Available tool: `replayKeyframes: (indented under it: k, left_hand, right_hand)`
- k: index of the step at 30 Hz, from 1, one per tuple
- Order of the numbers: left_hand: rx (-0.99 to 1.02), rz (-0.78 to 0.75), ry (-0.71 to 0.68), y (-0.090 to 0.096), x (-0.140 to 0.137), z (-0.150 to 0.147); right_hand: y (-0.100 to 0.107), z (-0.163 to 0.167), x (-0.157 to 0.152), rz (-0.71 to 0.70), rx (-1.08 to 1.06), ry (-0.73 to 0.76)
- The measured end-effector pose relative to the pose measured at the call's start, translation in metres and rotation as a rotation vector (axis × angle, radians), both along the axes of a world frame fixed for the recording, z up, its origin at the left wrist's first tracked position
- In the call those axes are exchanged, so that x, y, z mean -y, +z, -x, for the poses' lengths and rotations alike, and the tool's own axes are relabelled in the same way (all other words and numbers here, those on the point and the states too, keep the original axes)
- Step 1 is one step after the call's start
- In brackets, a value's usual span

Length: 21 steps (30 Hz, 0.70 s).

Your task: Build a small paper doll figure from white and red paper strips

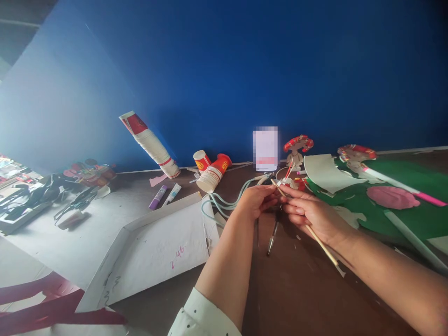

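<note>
My right hand (313, 214) is closed round a thin wooden stick (322, 245), which slants from the fingertips down past the wrist. A pale scrap clings near its lower end. My left hand (257, 200) pinches at the stick's upper end, its fingertips meeting those of the right hand. What else lies between the fingers is too small to make out. Just beyond the hands is a small red and white piece (296, 183), partly hidden. A clear pen (272, 239) lies on the brown table below the hands, and a pale blue cable (227, 201) loops behind my left wrist.
Left of my arm lies a white box lid (150, 252). Behind it are two glue sticks (159, 197), a tall leaning stack of paper cups (152, 147) and more cups (212, 175). Right are a curled white sheet (331, 172), green paper (395, 172) and a pink-ended marker (409, 186).
</note>
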<state>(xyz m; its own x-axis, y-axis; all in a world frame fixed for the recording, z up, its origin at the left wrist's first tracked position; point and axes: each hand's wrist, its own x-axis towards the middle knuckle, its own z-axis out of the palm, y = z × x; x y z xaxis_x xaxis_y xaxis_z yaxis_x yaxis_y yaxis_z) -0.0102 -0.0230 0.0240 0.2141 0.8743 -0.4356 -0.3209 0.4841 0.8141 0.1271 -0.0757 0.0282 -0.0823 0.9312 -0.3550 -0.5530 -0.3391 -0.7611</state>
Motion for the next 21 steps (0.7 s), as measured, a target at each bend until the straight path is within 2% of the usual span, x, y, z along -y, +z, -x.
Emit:
replayKeyframes:
  k: [5,8,10,13,15,18,21]
  left_hand:
    - [0.051,0.039,0.022,-0.003,0.002,-0.007]
    - [0.062,0.076,0.061,-0.004,0.004,-0.013]
    - [0.071,0.065,0.083,-0.004,0.005,-0.016]
    - [0.04,0.038,0.104,-0.006,0.005,-0.019]
    - [-0.008,0.008,0.098,-0.01,0.003,-0.02]
    - [-0.132,-0.081,0.08,-0.019,0.0,-0.019]
    - [-0.246,-0.096,0.105,-0.025,0.0,-0.018]
  right_hand:
    - [-0.001,0.0,0.001,-0.027,0.007,0.017]
    - [-0.003,0.001,0.002,-0.037,0.084,0.021]
    - [-0.008,0.0,0.002,-0.07,0.214,0.052]
    - [-0.018,-0.002,0.002,-0.158,0.604,0.083]
    - [-0.023,-0.002,0.001,-0.2,0.736,0.121]
    - [-0.025,0.001,0.002,-0.186,0.72,0.138]
    - [-0.022,0.005,0.005,-0.199,0.708,0.141]
